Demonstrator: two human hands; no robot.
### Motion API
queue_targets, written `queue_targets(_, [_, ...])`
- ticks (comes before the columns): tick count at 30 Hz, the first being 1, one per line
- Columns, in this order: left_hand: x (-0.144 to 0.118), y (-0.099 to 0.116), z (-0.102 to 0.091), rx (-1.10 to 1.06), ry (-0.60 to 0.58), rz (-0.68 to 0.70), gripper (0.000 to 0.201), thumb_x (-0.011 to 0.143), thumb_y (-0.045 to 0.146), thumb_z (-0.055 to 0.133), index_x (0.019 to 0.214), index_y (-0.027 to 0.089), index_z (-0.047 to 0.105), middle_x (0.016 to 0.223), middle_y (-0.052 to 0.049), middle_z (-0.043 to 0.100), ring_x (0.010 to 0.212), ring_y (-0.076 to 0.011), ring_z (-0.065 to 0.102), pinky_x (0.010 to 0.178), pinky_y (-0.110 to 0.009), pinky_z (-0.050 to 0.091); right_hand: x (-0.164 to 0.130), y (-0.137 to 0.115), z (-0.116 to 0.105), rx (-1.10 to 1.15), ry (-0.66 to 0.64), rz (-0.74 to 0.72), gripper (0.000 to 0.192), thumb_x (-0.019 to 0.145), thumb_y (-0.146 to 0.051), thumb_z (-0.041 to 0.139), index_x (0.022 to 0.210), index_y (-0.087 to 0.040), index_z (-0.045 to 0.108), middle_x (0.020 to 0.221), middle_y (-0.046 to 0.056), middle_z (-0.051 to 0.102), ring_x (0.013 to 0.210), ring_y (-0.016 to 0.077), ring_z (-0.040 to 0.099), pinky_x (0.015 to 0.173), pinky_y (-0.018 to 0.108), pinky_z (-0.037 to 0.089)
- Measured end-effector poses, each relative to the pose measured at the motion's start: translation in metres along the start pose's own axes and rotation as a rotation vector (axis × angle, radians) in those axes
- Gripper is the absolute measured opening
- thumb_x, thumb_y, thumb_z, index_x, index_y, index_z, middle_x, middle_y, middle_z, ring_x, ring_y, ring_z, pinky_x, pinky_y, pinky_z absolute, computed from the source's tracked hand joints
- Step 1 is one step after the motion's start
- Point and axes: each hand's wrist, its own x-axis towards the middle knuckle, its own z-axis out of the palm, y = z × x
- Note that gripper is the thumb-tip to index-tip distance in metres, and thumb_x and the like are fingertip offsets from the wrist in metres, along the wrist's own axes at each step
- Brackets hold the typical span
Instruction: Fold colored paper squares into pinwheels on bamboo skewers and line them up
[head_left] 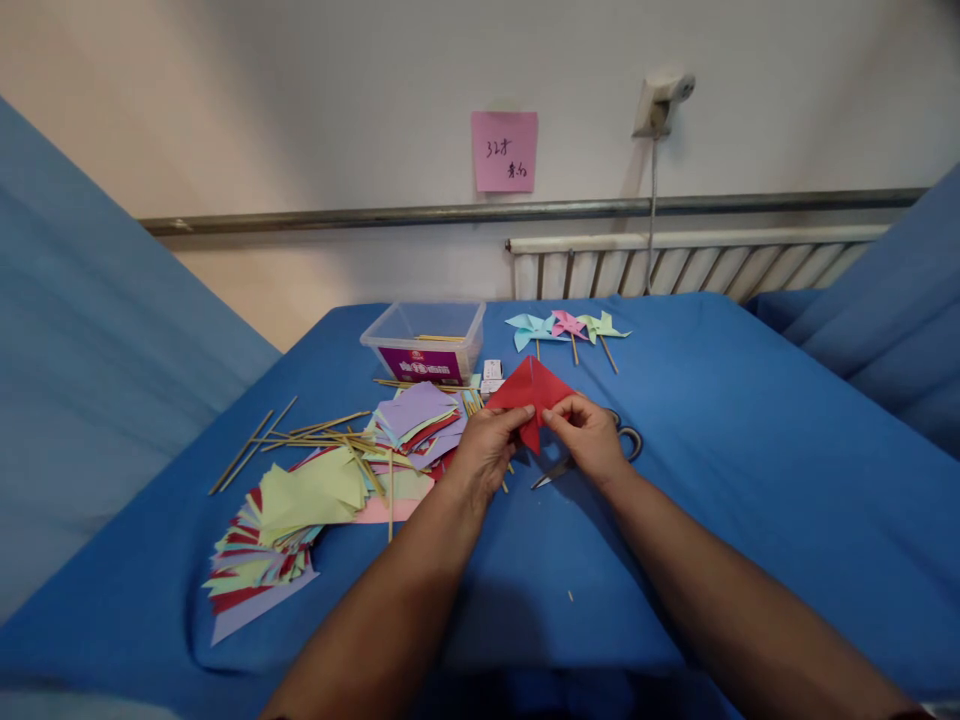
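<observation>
A red paper square (531, 383), with slits cut in it, is held up above the table by both hands. My left hand (491, 440) pinches its left side between thumb and fingers. On the opposite side, my right hand (589, 432) grips the paper close to the middle, the two thumbs nearly meeting. Under the right hand lie scissors (553, 472), their blades pointing left and the dark handles partly hidden behind the hand. Loose coloured paper sheets (420, 415) are piled just left of my left hand.
Finished pinwheels (534, 328) on sticks lie at the table's back. A clear plastic box (424, 330) with sticks stands behind the papers. Small white boxes (491, 375) sit beside it. Thin wooden sticks (300, 437) and a fanned paper stack (259, 550) cover the left side of the blue cloth (750, 500).
</observation>
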Motion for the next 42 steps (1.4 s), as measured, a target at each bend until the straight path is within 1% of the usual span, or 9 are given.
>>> queue_targets(15, [-0.001,0.001,0.002,0.013,0.006,-0.009,0.024,0.049,0.016,0.083,0.068,0.011,0.069,0.061,-0.004,0.068,0.054,-0.0123,0.06,0.057,-0.023,0.046,0.0,0.002,0.001,0.013,-0.03,0.056,0.026,0.073,-0.042,0.068,0.062,-0.02,0.06,0.064,0.0,0.058,0.058,0.0137,0.051,0.055,0.026,0.04])
queue_targets(25, [-0.004,0.002,0.003,0.034,0.003,-0.005,0.019,0.051,0.016,0.081,0.063,0.009,0.068,0.059,-0.004,0.067,0.053,-0.0112,0.058,0.055,-0.022,0.045,0.0,0.003,0.001,0.012,-0.033,0.031,0.026,0.074,-0.042,0.069,0.062,-0.02,0.061,0.064,0.0,0.059,0.06,0.0142,0.052,0.057,0.027,0.042])
queue_targets(32, [0.001,-0.001,0.0,0.065,0.014,0.035,0.014,0.053,0.016,0.078,0.059,0.01,0.067,0.056,-0.004,0.065,0.05,-0.0109,0.057,0.052,-0.021,0.045,-0.002,-0.001,0.001,0.017,-0.048,0.055,0.023,0.073,-0.041,0.07,0.067,-0.02,0.063,0.067,0.0,0.06,0.063,0.0146,0.054,0.063,0.028,0.044])
queue_targets(34, [0.004,0.0,-0.003,0.093,0.009,0.054,0.014,0.054,0.017,0.077,0.061,0.011,0.068,0.057,-0.005,0.066,0.049,-0.0115,0.057,0.051,-0.022,0.045,0.0,-0.002,-0.001,0.077,-0.011,0.081,0.021,0.073,-0.04,0.071,0.078,-0.02,0.065,0.077,0.002,0.065,0.07,0.0157,0.058,0.068,0.03,0.047])
queue_targets(35, [0.005,0.0,-0.004,0.115,0.009,0.059,0.014,0.054,0.018,0.077,0.062,0.011,0.068,0.058,-0.005,0.067,0.049,-0.012,0.057,0.051,-0.022,0.045,0.002,-0.002,-0.002,0.127,0.025,0.099,0.025,0.072,-0.04,0.072,0.087,-0.02,0.065,0.086,0.003,0.067,0.074,0.0164,0.06,0.071,0.031,0.049])
queue_targets(37, [0.006,0.002,-0.006,0.171,0.006,0.053,0.015,0.054,0.019,0.077,0.064,0.011,0.069,0.06,-0.006,0.068,0.049,-0.0134,0.058,0.051,-0.024,0.045,0.007,-0.003,-0.006,0.241,0.109,0.137,0.039,0.068,-0.039,0.075,0.101,-0.022,0.063,0.103,0.006,0.067,0.084,0.018,0.062,0.077,0.033,0.051])
queue_targets(38, [0.006,0.003,-0.007,0.199,-0.005,0.045,0.015,0.054,0.019,0.077,0.065,0.011,0.069,0.062,-0.007,0.069,0.05,-0.0142,0.059,0.051,-0.025,0.046,0.009,-0.003,-0.008,0.294,0.137,0.16,0.045,0.066,-0.039,0.077,0.104,-0.022,0.061,0.106,0.006,0.067,0.086,0.0186,0.063,0.079,0.035,0.052])
queue_targets(40, [0.005,0.005,-0.008,0.256,-0.039,0.033,0.017,0.054,0.019,0.077,0.067,0.011,0.07,0.064,-0.007,0.069,0.052,-0.0156,0.061,0.052,-0.025,0.047,0.013,-0.005,-0.012,0.378,0.117,0.231,0.05,0.062,-0.038,0.081,0.104,-0.021,0.06,0.097,0.005,0.069,0.084,0.0192,0.065,0.078,0.036,0.053])
queue_targets(42, [0.002,0.008,-0.007,0.31,-0.073,0.032,0.018,0.054,0.018,0.077,0.069,0.011,0.07,0.064,-0.006,0.069,0.052,-0.0155,0.061,0.052,-0.025,0.046,0.014,-0.009,-0.015,0.46,0.015,0.324,0.049,0.059,-0.038,0.083,0.1,-0.021,0.062,0.086,0.003,0.07,0.077,0.0192,0.066,0.074,0.035,0.054])
